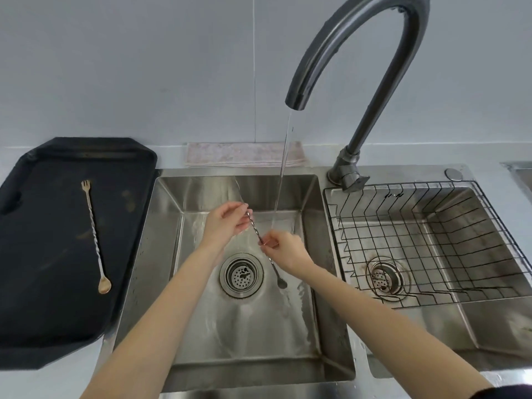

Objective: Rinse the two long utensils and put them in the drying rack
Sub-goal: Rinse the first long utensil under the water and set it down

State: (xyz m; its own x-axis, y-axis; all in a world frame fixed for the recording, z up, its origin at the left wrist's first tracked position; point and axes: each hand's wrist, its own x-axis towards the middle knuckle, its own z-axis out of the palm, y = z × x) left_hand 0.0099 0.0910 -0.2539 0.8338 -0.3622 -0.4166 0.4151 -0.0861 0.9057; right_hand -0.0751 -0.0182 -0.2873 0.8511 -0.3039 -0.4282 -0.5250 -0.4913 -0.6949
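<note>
— Where's the first spoon?

— My left hand [227, 220] pinches the upper end of the spoon [260, 240] and my right hand [283, 249] closes round its twisted stem, over the left sink [172, 220]. Its bowl hangs down just beside the drain [241, 275].

— Is it in the water?

— Just left of it. The stream [283, 168] falls from the tap [359, 67] close by my right hand.

— And the other one?

— The second spoon [95, 237] lies on the black tray [43, 298] to the left, fork end away from me, bowl nearest. The rack [417, 243] sits in the right sink.
</note>
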